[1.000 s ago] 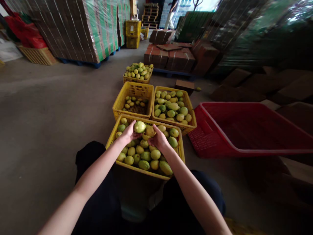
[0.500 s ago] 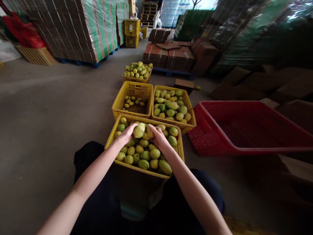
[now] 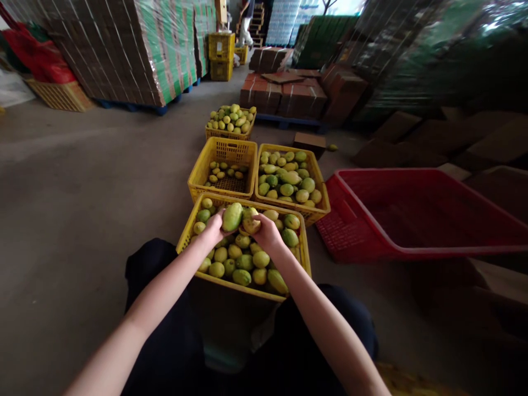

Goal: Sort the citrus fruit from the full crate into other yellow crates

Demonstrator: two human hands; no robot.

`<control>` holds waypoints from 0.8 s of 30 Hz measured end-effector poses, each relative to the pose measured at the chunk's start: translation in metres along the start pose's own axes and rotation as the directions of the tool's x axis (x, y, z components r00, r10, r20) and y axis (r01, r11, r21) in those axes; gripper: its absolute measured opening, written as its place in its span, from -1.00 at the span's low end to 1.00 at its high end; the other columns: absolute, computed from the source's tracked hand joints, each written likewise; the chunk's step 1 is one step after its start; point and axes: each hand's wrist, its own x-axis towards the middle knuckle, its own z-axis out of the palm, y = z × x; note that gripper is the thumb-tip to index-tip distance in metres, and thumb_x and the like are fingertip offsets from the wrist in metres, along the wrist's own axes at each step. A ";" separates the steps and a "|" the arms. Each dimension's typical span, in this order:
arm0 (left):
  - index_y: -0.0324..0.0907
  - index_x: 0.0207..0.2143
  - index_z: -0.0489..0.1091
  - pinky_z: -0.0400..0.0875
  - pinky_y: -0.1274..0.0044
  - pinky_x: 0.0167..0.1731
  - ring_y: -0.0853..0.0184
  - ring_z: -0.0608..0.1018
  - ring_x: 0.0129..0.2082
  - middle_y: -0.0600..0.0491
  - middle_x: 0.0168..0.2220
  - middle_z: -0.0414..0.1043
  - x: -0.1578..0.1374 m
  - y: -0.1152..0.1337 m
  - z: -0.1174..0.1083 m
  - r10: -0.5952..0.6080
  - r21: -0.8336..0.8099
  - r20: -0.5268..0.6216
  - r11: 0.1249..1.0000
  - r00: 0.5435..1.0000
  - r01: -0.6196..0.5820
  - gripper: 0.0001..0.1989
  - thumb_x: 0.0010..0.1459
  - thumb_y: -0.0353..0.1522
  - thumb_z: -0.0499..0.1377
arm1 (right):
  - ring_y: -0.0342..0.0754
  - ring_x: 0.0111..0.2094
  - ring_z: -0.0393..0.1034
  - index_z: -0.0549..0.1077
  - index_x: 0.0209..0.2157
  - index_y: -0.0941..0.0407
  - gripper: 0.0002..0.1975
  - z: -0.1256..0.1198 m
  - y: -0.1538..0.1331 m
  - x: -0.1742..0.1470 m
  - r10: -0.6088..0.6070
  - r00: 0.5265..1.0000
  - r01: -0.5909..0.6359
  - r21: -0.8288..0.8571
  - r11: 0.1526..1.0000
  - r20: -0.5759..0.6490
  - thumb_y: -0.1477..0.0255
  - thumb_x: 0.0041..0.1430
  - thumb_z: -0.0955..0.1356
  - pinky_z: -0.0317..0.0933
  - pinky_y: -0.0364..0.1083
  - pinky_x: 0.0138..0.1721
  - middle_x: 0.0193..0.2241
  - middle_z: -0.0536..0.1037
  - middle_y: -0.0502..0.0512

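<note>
My left hand (image 3: 214, 228) is closed on a green-yellow oval fruit (image 3: 232, 216), its kind not clear. A rounder, yellowish fruit with brownish marks (image 3: 251, 221) is held in my right hand (image 3: 267, 232), the thumb lying over its top. The two fruits are side by side above a yellow plastic crate (image 3: 241, 291). Similar green and yellow fruits (image 3: 244, 262) fill this crate, which stands before my knees. Parts of the fingers are hidden behind the held fruits.
Beyond stand a yellow crate with a few fruits at its bottom (image 3: 198, 168), a full yellow crate (image 3: 324, 204) and another heaped one (image 3: 225, 134). A large red basket (image 3: 355, 234) is at the right. Carton stacks (image 3: 259, 94) and wrapped pallets (image 3: 173, 49) stand behind; a person (image 3: 246, 25) is far back.
The fruits in both hands have turned and show other sides; the left one now stands more upright. The hands have stayed nearly in place. The distant person has come further into view.
</note>
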 end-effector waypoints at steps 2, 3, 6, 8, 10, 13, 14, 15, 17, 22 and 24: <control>-0.14 -0.18 0.52 0.57 0.35 -0.01 0.12 0.63 -0.04 -0.04 -0.25 0.66 -0.005 0.001 0.002 -0.014 -0.004 0.028 1.000 1.000 0.014 -0.79 0.41 -0.35 0.08 | 0.05 -0.38 0.49 0.37 -0.40 0.01 -0.73 0.001 0.002 0.001 0.001 1.000 -0.001 -0.026 1.000 0.000 0.32 -0.10 0.51 0.37 -0.04 -0.48 -0.48 0.50 -0.01; -0.14 -0.13 0.53 0.58 0.36 -0.01 0.12 0.64 -0.03 -0.05 -0.23 0.67 -0.008 0.002 0.004 -0.012 -0.008 0.037 1.000 0.999 0.013 -0.77 0.41 -0.35 0.07 | 0.04 -0.38 0.49 0.37 -0.39 0.01 -0.71 0.001 0.002 0.002 -0.006 1.000 0.006 -0.040 0.999 0.005 0.29 -0.08 0.53 0.38 -0.04 -0.47 -0.48 0.50 -0.02; -0.17 0.02 0.53 0.61 0.37 -0.02 0.12 0.66 -0.01 -0.06 -0.18 0.68 -0.018 0.006 0.008 0.014 -0.034 0.056 0.999 0.998 -0.012 -0.68 0.39 -0.39 0.02 | -0.02 -0.39 0.48 0.36 -0.38 0.01 -0.61 0.001 0.002 -0.001 -0.047 0.999 0.048 -0.058 0.997 0.012 0.26 -0.12 0.59 0.39 -0.07 -0.43 -0.46 0.49 -0.07; -0.20 0.10 0.51 0.61 0.38 0.02 0.14 0.66 0.00 -0.07 -0.14 0.68 -0.023 0.007 0.010 0.052 -0.062 0.094 0.997 0.994 -0.046 -0.63 0.36 -0.43 0.02 | -0.04 -0.38 0.48 0.36 -0.36 0.00 -0.55 0.000 0.000 -0.004 -0.069 0.998 0.070 -0.054 0.996 0.010 0.27 -0.18 0.63 0.40 -0.09 -0.42 -0.44 0.52 -0.10; -0.22 0.15 0.51 0.58 0.41 0.06 0.17 0.67 0.02 -0.07 -0.09 0.68 -0.026 0.008 0.011 0.104 -0.086 0.151 0.992 0.983 -0.092 -0.57 0.32 -0.49 0.03 | -0.06 -0.38 0.49 0.36 -0.34 0.00 -0.51 0.000 -0.001 -0.006 -0.085 0.996 0.085 -0.051 0.995 0.006 0.28 -0.22 0.65 0.42 -0.09 -0.42 -0.41 0.54 -0.11; -0.19 0.19 0.51 0.55 0.44 0.11 0.20 0.66 0.06 -0.04 -0.03 0.68 -0.028 0.008 0.011 0.165 -0.095 0.231 0.985 0.959 -0.147 -0.50 0.26 -0.56 0.08 | -0.09 -0.38 0.49 0.37 -0.33 0.00 -0.49 -0.002 -0.003 -0.008 -0.089 0.996 0.090 -0.053 0.995 0.019 0.28 -0.22 0.66 0.43 -0.11 -0.41 -0.40 0.55 -0.11; -0.18 0.19 0.52 0.55 0.44 0.11 0.20 0.66 0.07 -0.04 0.00 0.68 -0.029 0.008 0.011 0.174 -0.092 0.246 0.984 0.954 -0.155 -0.50 0.24 -0.57 0.10 | -0.09 -0.38 0.49 0.38 -0.32 0.00 -0.50 -0.002 -0.004 -0.008 -0.088 0.996 0.089 -0.052 0.995 0.029 0.27 -0.21 0.66 0.42 -0.12 -0.41 -0.40 0.55 -0.11; -0.18 0.19 0.53 0.55 0.45 0.12 0.19 0.65 0.09 -0.04 0.02 0.67 -0.029 0.008 0.011 0.180 -0.091 0.259 0.983 0.949 -0.162 -0.50 0.23 -0.57 0.13 | -0.09 -0.38 0.49 0.38 -0.32 0.00 -0.51 -0.002 -0.005 -0.008 -0.088 0.995 0.090 -0.050 0.995 0.041 0.26 -0.20 0.66 0.41 -0.12 -0.41 -0.40 0.55 -0.10; -0.18 0.18 0.54 0.53 0.45 0.14 0.17 0.64 0.12 -0.04 0.05 0.66 -0.031 0.009 0.010 0.190 -0.092 0.292 0.981 0.937 -0.170 -0.51 0.22 -0.56 0.17 | -0.10 -0.39 0.49 0.40 -0.32 0.01 -0.51 -0.001 -0.006 -0.009 -0.094 0.994 0.096 -0.040 0.995 0.057 0.25 -0.21 0.66 0.40 -0.13 -0.43 -0.40 0.56 -0.09; -0.16 0.08 0.57 0.53 0.49 0.09 0.20 0.63 0.10 0.01 -0.01 0.67 -0.034 0.006 0.009 0.229 -0.034 0.345 0.972 0.910 -0.231 -0.64 0.26 -0.50 0.22 | -0.15 -0.43 0.43 0.43 -0.34 0.02 -0.49 0.004 -0.009 -0.016 -0.138 0.988 0.141 -0.048 0.989 0.070 0.29 -0.30 0.68 0.37 -0.16 -0.44 -0.41 0.55 -0.11; -0.15 0.02 0.57 0.56 0.52 0.00 0.20 0.65 0.03 0.04 -0.08 0.67 -0.036 0.003 0.009 0.223 0.010 0.324 0.971 0.919 -0.239 -0.72 0.26 -0.44 0.26 | -0.16 -0.46 0.39 0.43 -0.35 0.03 -0.48 0.006 -0.010 -0.020 -0.152 0.984 0.159 -0.069 0.985 0.097 0.32 -0.33 0.68 0.34 -0.16 -0.46 -0.44 0.52 -0.12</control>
